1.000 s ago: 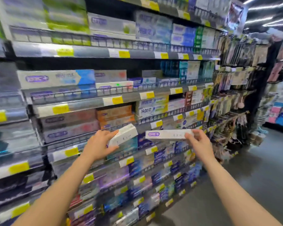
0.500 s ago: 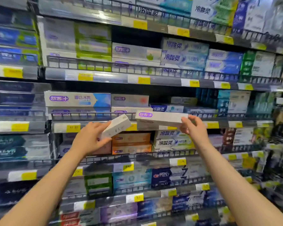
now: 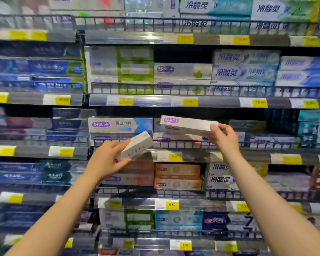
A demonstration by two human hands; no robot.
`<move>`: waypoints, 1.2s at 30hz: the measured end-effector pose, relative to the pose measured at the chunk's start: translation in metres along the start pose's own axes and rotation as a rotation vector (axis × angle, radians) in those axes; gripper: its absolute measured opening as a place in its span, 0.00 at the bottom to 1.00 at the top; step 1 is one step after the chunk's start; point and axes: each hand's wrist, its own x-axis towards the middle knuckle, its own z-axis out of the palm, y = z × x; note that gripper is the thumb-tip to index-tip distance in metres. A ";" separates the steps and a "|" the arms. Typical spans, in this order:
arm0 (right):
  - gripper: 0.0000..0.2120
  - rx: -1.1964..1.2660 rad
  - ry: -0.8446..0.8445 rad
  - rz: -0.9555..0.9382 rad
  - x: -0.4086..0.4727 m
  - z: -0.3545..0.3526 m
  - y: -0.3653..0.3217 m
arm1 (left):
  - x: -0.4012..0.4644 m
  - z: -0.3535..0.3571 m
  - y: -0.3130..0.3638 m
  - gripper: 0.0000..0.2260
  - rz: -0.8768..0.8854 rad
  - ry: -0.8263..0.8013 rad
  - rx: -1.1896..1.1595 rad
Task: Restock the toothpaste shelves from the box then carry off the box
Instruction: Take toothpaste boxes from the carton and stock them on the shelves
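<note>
1. Two bare hands are raised in front of the toothpaste shelves, each holding one white carton; only the head view is given.
2. The left hand (image 3: 107, 159) grips a white carton (image 3: 137, 145) by its near end, thumb under it and fingers curled over the top. This carton is tilted, far end higher, and hangs in front of the wire rail (image 3: 174, 144) at the front edge of the middle shelf.
3. The right hand (image 3: 224, 137) pinches the right end of a second white carton (image 3: 187, 124) with a purple logo, fingers curled round that end. The carton lies almost level, just above the same rail, in front of the matching cartons stacked on that shelf.
4. To the left on the middle shelf lies a white and blue carton (image 3: 120, 124) with the same logo.
5. Yellow price tags (image 3: 175, 157) run along the shelf edges.
6. The lower shelf carries orange cartons (image 3: 177, 175).
</note>
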 end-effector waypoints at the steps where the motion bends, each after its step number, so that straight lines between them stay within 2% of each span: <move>1: 0.16 -0.004 -0.004 -0.006 0.005 0.005 0.000 | 0.000 -0.001 -0.003 0.30 -0.001 -0.004 0.003; 5: 0.18 -0.052 -0.043 0.003 0.027 0.018 0.002 | 0.000 -0.008 -0.011 0.31 -0.023 0.004 0.044; 9: 0.17 -0.211 -0.079 0.014 0.053 0.030 0.008 | 0.000 -0.007 -0.008 0.32 -0.056 0.019 0.061; 11: 0.17 -0.299 -0.067 -0.043 0.065 0.034 0.012 | 0.000 -0.003 -0.006 0.32 -0.082 0.020 0.067; 14: 0.23 -0.461 -0.063 -0.123 0.076 0.034 0.019 | 0.005 0.002 -0.005 0.32 -0.117 0.042 0.098; 17: 0.25 -0.542 -0.080 -0.181 0.084 0.034 0.027 | 0.010 0.006 -0.001 0.33 -0.150 0.066 0.113; 22: 0.21 -0.605 -0.143 -0.227 0.091 0.037 0.033 | 0.016 0.008 0.006 0.33 -0.171 0.090 0.119; 24: 0.23 -0.644 -0.184 -0.253 0.089 0.037 0.036 | 0.015 0.009 0.007 0.33 -0.176 0.103 0.123; 26: 0.25 -0.683 -0.203 -0.346 0.086 0.035 0.043 | 0.014 0.009 0.007 0.33 -0.185 0.107 0.121; 30: 0.22 -0.756 -0.294 -0.537 0.077 0.031 0.054 | 0.011 0.011 0.004 0.33 -0.206 0.102 0.111; 36: 0.21 -0.702 -0.318 -0.516 0.078 0.039 0.054 | 0.009 0.010 0.005 0.33 -0.215 0.088 0.100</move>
